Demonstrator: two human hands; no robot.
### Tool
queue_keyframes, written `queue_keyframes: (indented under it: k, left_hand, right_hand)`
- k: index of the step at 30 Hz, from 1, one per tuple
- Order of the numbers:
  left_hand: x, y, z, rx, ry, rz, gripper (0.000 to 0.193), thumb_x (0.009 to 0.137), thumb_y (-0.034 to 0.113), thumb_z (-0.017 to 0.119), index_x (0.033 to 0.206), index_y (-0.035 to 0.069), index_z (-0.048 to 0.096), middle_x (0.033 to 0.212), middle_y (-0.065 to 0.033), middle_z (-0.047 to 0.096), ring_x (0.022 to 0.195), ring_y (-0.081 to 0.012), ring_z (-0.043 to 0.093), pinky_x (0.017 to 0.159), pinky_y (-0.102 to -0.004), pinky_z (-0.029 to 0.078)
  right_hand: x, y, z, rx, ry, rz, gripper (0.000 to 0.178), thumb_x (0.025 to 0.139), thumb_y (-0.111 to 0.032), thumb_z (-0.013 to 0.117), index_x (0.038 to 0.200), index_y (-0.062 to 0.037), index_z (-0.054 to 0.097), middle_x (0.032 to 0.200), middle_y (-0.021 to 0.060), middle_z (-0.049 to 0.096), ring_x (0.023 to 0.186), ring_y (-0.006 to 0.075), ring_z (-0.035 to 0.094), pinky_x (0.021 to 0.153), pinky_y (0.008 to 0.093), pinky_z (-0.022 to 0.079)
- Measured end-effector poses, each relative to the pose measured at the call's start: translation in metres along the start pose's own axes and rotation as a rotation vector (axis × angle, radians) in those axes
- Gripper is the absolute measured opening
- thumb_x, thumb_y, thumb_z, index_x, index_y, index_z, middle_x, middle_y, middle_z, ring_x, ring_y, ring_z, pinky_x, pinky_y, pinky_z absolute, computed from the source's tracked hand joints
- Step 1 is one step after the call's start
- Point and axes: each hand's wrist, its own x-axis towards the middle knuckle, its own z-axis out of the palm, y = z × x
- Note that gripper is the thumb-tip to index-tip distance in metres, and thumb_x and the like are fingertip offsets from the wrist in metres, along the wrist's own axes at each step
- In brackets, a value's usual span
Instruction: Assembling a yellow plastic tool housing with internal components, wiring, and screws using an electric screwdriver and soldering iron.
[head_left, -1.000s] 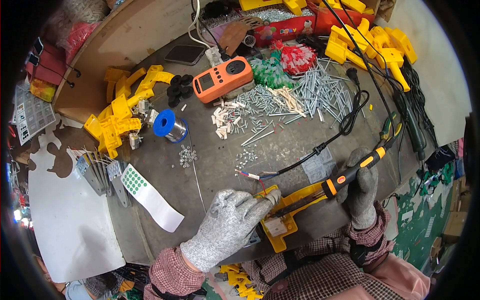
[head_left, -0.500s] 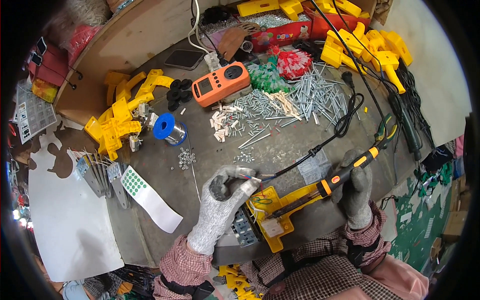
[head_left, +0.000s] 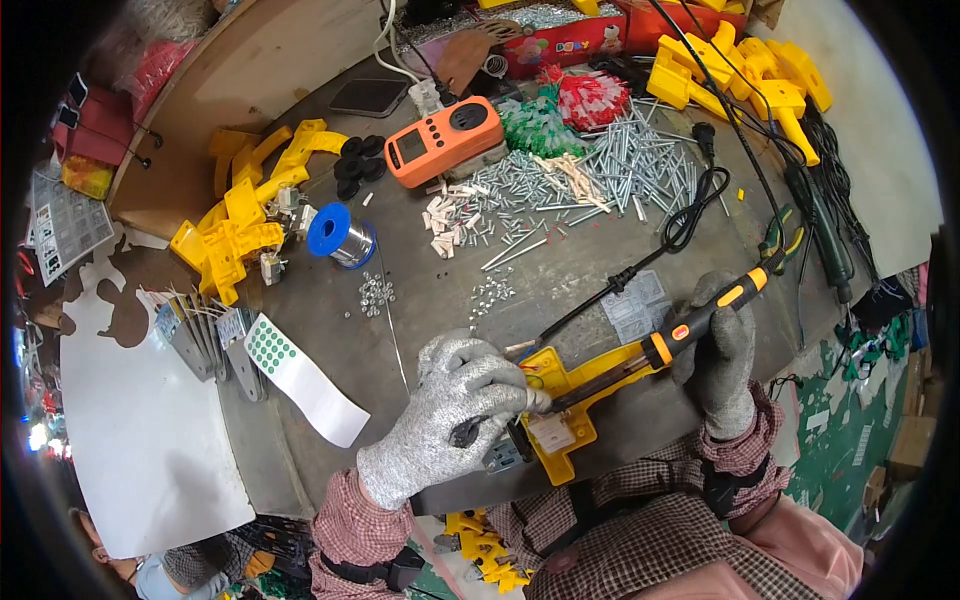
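Yellow plastic handle-shaped housing (head_left: pixel 578 405) lies near the table's front edge with thin wires at its left end. My left hand (head_left: pixel 450 410), in a grey knit glove, is closed at that end, its fingers bent over the wires; whatever it pinches is hidden. My gloved right hand (head_left: pixel 728 355) grips a soldering iron (head_left: pixel 690 332) with a black handle and orange bands. The iron's shaft slants over the housing, its front end close beside my left fingertips. A black power cord (head_left: pixel 590 300) runs up from the housing. Partly under my left hand is a dark metal part (head_left: pixel 503 455).
A solder spool (head_left: pixel 342 237), small nuts (head_left: pixel 376 292), screws (head_left: pixel 640 165) and an orange meter (head_left: pixel 443 142) lie farther back. Yellow housings are heaped left (head_left: pixel 230 245) and right (head_left: pixel 780 85). Green-handled pliers (head_left: pixel 782 240) lie right; a dotted sticker sheet (head_left: pixel 305 385) lies left.
My left hand has moved from holding up the cord's wires to bending over the housing's left end, near the iron's tip. The right hand still holds the iron, shifted slightly.
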Motion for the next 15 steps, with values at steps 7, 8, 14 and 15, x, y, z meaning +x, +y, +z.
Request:
queue_keyframes:
  k: [7, 8, 14, 15]
  left_hand:
    - [0.0008, 0.0047, -0.0018, 0.065, 0.023, -0.048, 0.043, 0.084, 0.009, 0.067, 0.126, 0.02, 0.069, 0.11, -0.008, 0.065, 0.108, -0.0306, 0.053, 0.105, -0.0502, 0.035]
    - [0.0019, 0.0045, -0.0024, 0.093, 0.019, -0.023, 0.045, 0.083, 0.009, 0.068, 0.127, 0.02, 0.069, 0.111, -0.0085, 0.065, 0.107, -0.0306, 0.053, 0.105, -0.0502, 0.036]
    - [0.0042, 0.0045, -0.0037, 0.128, 0.016, 0.006, 0.039, 0.083, 0.014, 0.07, 0.122, 0.017, 0.072, 0.099, -0.0105, 0.059, 0.104, -0.0317, 0.052, 0.107, -0.0517, 0.034]
    - [0.0047, 0.0041, -0.004, 0.129, 0.016, 0.007, 0.039, 0.083, 0.014, 0.07, 0.122, 0.017, 0.072, 0.099, -0.0105, 0.059, 0.104, -0.0317, 0.052, 0.107, -0.0517, 0.034]
  right_hand:
    - [0.0006, 0.0007, -0.0019, 0.004, 0.011, -0.005, 0.036, 0.101, -0.04, 0.055, 0.104, -0.0039, 0.05, 0.058, 0.0041, 0.056, 0.038, 0.0111, 0.044, 0.039, 0.0237, 0.036]
    - [0.0009, -0.001, -0.0029, 0.014, 0.041, -0.001, 0.036, 0.102, -0.04, 0.054, 0.104, -0.0038, 0.05, 0.057, 0.0037, 0.055, 0.038, 0.0109, 0.043, 0.039, 0.0235, 0.035]
    - [0.0019, -0.0003, -0.0011, 0.049, -0.042, 0.014, 0.036, 0.102, -0.039, 0.053, 0.104, -0.0036, 0.05, 0.053, 0.0061, 0.055, 0.035, 0.0129, 0.045, 0.035, 0.0251, 0.037]
    - [0.0017, 0.0025, -0.0008, 0.017, -0.04, 0.013, 0.036, 0.101, -0.04, 0.053, 0.105, -0.0035, 0.05, 0.054, 0.0068, 0.056, 0.034, 0.014, 0.047, 0.034, 0.0261, 0.039]
